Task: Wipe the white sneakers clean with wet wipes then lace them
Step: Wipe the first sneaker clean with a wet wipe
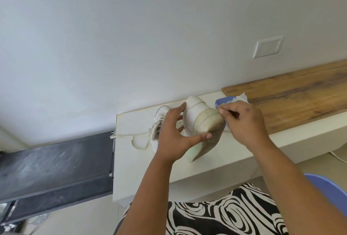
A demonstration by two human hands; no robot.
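Sneaker [199, 120] up off the white counter [135, 169], tipped so the grubby sole faces the camera, and the left hand [172, 135] has it: thumb stretched along the sole's edge, fingers curled round the far side of the upper. Right hand [244, 122] comes in at the toe end, fingers bunched and curled, fingertips [221, 111] right against the rim where sole meets upper; whether a wipe is pinched in there, I cannot tell. Just behind that hand, a blue pack of wipes [223, 101] with a white sheet [242, 97] poking out. Second sneaker [156, 127] lies on the counter behind the left hand, partly hidden by it, its lace [131, 136] trailing off towards the counter's left edge. Wooden board [293, 99] runs along to the right.
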